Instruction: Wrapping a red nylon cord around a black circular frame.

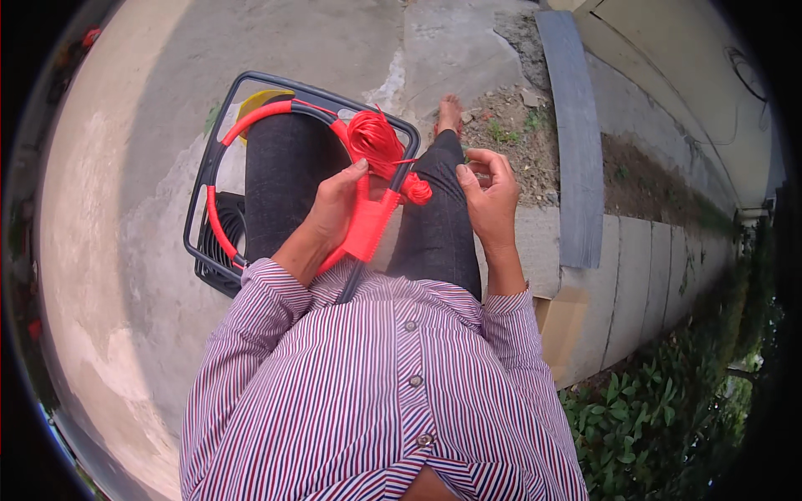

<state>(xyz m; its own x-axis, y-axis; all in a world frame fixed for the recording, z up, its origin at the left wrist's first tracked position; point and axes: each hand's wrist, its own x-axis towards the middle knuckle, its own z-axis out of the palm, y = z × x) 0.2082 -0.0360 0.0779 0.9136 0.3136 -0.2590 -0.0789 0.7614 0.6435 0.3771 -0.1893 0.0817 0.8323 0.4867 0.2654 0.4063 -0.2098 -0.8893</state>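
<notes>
A dark tubular frame (pixel 197 175) with a round ring inside it rests across my lap. Red flat strip is wrapped around parts of the ring (pixel 219 221) and woven into a band (pixel 373 227) where ring and bar meet. My left hand (pixel 337 199) is closed around the ring beside this band, thumb on top. Just beyond it hangs a loose bundle of red strip (pixel 376 142), with a smaller red knot (pixel 416 189) next to it. My right hand (pixel 490 190), to the right of the frame, pinches a thin red strand running from the bundle; its fingertips are partly hidden.
A black ridged round object (pixel 230 225) and something yellow (pixel 255 103) lie beneath the frame's left side. Concrete ground (pixel 334 42) spreads ahead. Rubble and soil (pixel 522 154), a long grey board (pixel 572 142), cardboard (pixel 565 332) and green plants (pixel 635 417) are on the right.
</notes>
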